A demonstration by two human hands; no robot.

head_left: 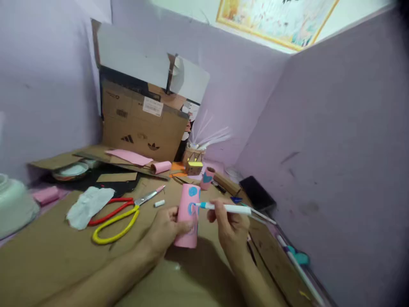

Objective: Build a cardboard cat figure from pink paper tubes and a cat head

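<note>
My left hand (166, 230) grips the lower part of a pink paper tube (187, 217), its thumb across the front. Blue round marks run down the tube's face, one filled in and the one below it an outline with a pale centre. A white marker with a blue tip (231, 208) is held between the fingers of my right hand (233, 230), its tip at the outlined mark. To the left lie scissors (137, 207) with one red and one yellow handle. A small white marker cap (159, 203) rests between the scissors and the tube.
Crumpled white tissue (87, 207) lies beside the scissors. Behind stand a pink tube with a blue heart (207, 178), another pink roll (161, 166), a small cardboard box (194, 166) and a large carton (143, 123). A dark phone-like slab (257, 192) leans at right; a white jar (15, 209) stands left.
</note>
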